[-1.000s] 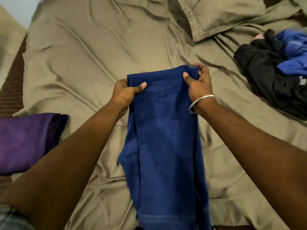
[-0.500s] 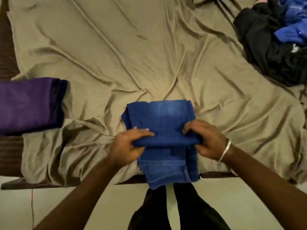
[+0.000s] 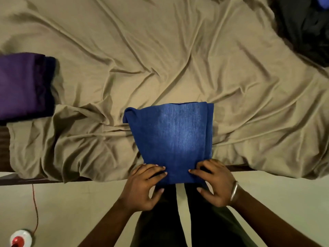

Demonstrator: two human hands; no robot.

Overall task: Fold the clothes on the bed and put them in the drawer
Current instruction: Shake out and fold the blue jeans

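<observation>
Both hands on the near edge of the folded jeans (image 3: 175,139) at the bed's edge: left hand (image 3: 142,188) and right hand (image 3: 214,184) pinch it, thumbs underneath. One purple pile (image 3: 21,84) cut off left, dark clothes (image 3: 302,29) cut off far right, hard to count.

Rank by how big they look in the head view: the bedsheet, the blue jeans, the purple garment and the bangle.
1. bedsheet
2. and 3. blue jeans and purple garment: look alike, and the purple one is cut off at the frame edge, so unranked
4. bangle
</observation>
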